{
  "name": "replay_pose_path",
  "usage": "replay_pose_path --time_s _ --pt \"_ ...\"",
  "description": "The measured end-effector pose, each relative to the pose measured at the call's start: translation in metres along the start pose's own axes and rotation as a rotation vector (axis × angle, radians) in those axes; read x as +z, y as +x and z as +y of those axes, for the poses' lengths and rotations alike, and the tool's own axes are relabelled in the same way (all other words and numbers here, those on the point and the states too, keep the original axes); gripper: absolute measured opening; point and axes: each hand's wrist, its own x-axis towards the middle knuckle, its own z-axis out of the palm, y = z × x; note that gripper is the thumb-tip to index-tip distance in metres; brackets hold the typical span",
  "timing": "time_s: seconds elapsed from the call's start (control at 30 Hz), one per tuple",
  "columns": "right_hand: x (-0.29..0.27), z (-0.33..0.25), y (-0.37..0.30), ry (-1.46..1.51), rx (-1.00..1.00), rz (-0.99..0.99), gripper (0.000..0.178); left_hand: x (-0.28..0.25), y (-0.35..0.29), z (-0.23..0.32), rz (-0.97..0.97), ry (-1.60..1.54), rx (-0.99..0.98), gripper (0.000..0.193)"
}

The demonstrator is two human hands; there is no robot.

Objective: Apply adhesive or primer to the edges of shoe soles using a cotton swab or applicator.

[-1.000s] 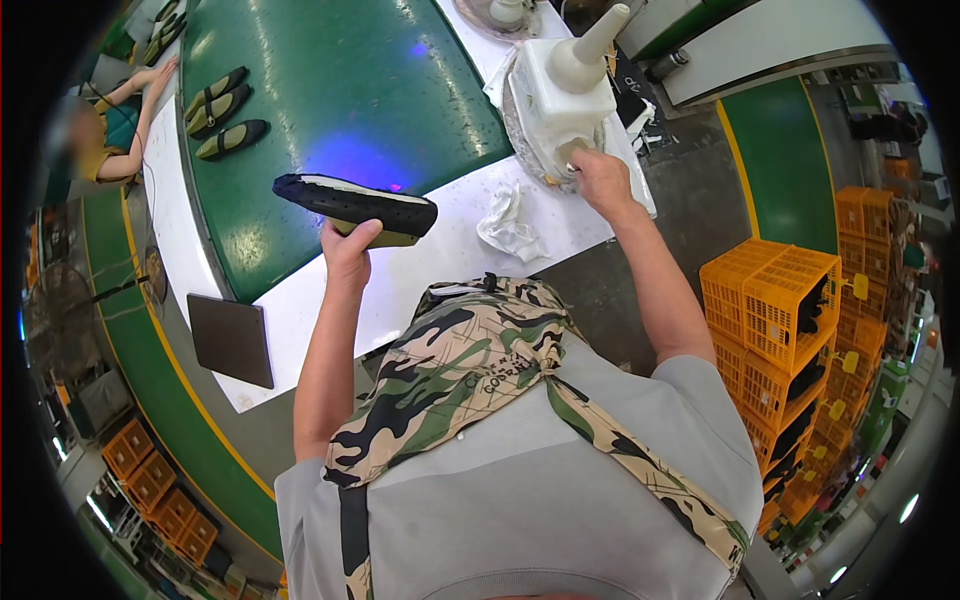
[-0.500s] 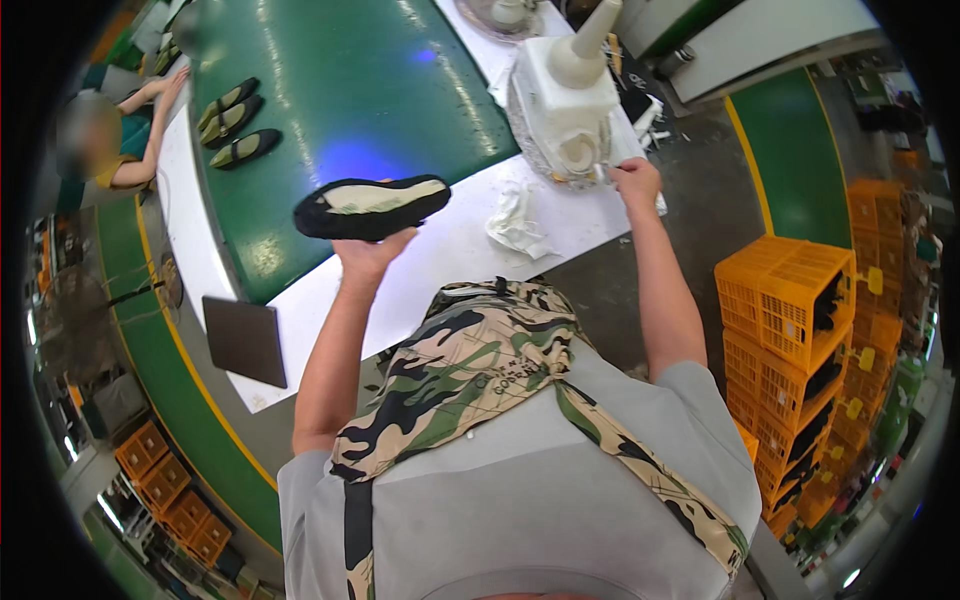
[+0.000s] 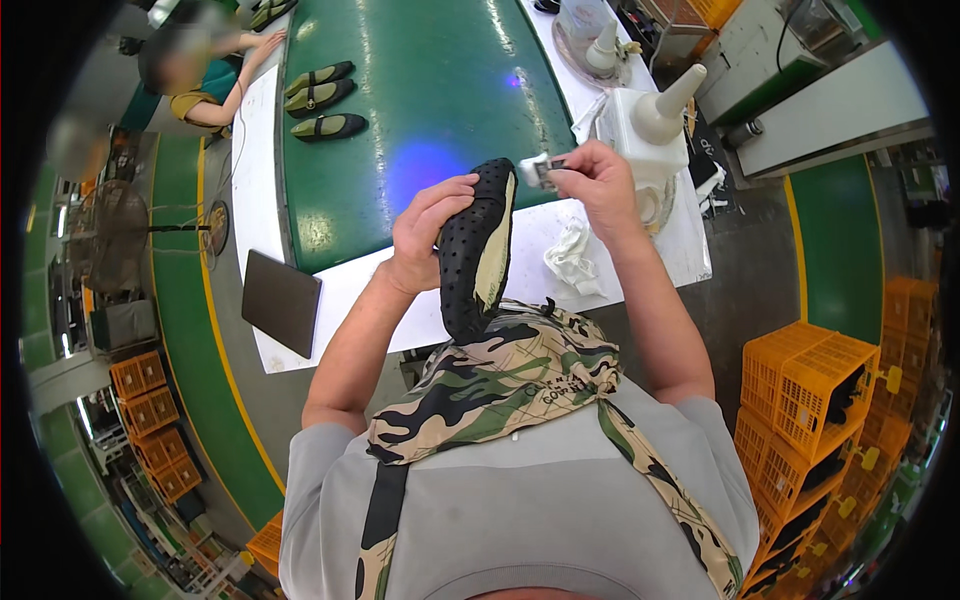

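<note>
My left hand is closed around the side of a black shoe with a dotted upper. The shoe stands nearly on end, its pale sole facing right. Close to its raised end, my right hand pinches a small white and dark grey piece; its exact kind is too blurred to tell. A narrow gap lies between this piece and the shoe. Beyond my right hand stands a white squarish container with a cone-shaped spout. A crumpled white cloth lies on the white tabletop below that hand.
A green conveyor belt runs away from me, with several dark shoes on its left side. A co-worker's hands are at its far left edge. A dark flat board sits at the left corner. Orange crates are stacked at right.
My right hand has come from the white container's base toward the shoe, bringing the small piece. My left hand has turned the shoe from lying crosswise to nearly upright. The view has shifted.
</note>
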Motion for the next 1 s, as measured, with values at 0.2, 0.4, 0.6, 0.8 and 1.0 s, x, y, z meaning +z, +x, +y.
replay_pose_path --time_s 0.2,0.4,0.6,0.8,1.0 --pt "0.035 0.0 0.019 -0.159 -0.084 -0.134 0.016 -0.014 -0.004 0.008 0.045 0.038 0.006 0.05" --pt "0.058 0.006 0.025 -0.114 -0.019 -0.191 0.018 -0.027 -0.015 0.014 0.086 0.133 -0.027 0.05" --pt "0.085 0.004 0.018 -0.079 0.056 -0.307 0.017 -0.038 -0.032 0.012 0.141 0.223 -0.099 0.053" --pt "0.116 -0.011 0.012 -0.064 0.13 -0.441 0.017 -0.05 -0.046 0.006 0.193 0.333 -0.197 0.06" --pt "0.144 -0.027 0.016 -0.113 0.126 -0.573 0.018 -0.064 -0.056 0.005 0.231 0.404 -0.259 0.067"
